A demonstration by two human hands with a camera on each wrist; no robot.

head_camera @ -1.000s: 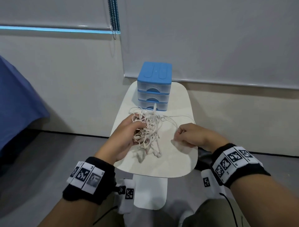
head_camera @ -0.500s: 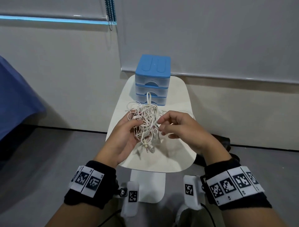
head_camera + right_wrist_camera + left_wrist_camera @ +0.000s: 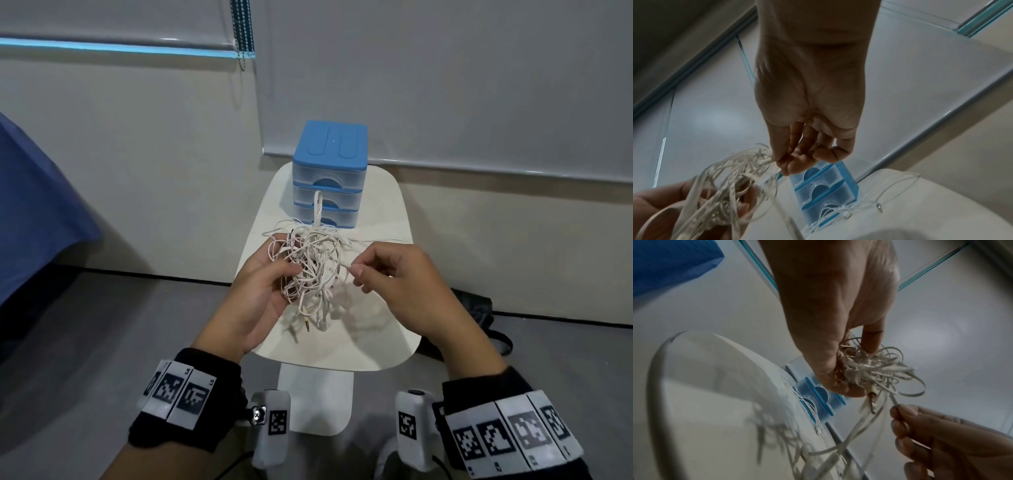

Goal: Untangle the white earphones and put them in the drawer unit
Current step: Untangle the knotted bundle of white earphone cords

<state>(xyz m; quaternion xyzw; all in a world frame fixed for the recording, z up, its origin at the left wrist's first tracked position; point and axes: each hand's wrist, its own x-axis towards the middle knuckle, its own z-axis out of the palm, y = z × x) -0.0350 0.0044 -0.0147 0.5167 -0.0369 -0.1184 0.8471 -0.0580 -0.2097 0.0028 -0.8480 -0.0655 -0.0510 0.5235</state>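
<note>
Risk noted: left hand (image 3: 263,291) clutched the tangled white earphone cords (image 3: 310,263) above the table, at six o'clock from the closed blue-topped plastic drawer unit (image 3: 329,174); right hand (image 3: 394,284) pinched one strand, and pulling could tighten knots.

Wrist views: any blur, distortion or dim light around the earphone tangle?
Left wrist: dim; cable tangle sharp, loops below motion-smeared, table edge bowed by the lens. Right wrist: dim, tangle soft, drawer unit fairly clear. Head: bright, sharp, cable shadows on the table.
</note>
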